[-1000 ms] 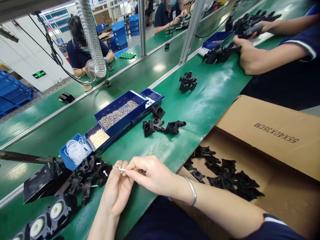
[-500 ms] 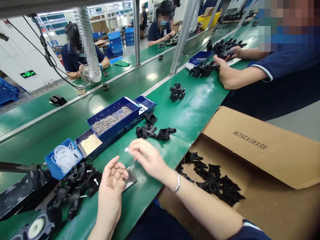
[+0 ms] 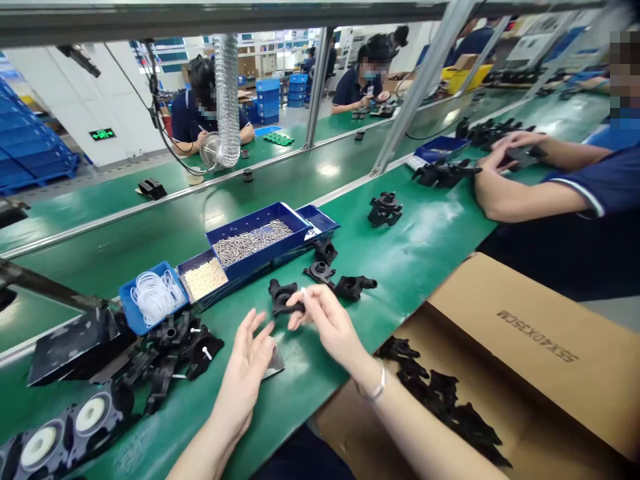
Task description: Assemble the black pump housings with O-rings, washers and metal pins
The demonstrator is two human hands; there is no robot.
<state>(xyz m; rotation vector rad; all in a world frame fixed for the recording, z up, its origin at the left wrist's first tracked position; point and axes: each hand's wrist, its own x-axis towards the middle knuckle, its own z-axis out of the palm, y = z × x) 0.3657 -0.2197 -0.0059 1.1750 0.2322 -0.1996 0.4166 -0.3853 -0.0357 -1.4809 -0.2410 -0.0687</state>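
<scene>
My right hand (image 3: 327, 320) grips the edge of a black plastic housing (image 3: 281, 300), which has a round recess and hangs or rests just over the green bench. A small white piece (image 3: 303, 293) also shows at its fingertips; its kind is too small to tell. My left hand (image 3: 249, 367) is open, palm turned inward, below and left of the housing, with nothing seen in it. Partly behind its fingers lies a flat metal plate (image 3: 274, 365). Beyond the right hand, more black housings (image 3: 355, 287) lie on the bench.
Blue bins hold metal pins (image 3: 255, 241), small cream pieces (image 3: 204, 277) and white rings (image 3: 156, 299). Black parts with white pins (image 3: 167, 357) are piled at left. An open carton (image 3: 530, 340) with black parts stands at right; a co-worker's hands (image 3: 505, 157) work farther along.
My right hand has taken one black housing from the group and brought it toward my left hand, whose fingers have opened out. The camera view has shifted left.
</scene>
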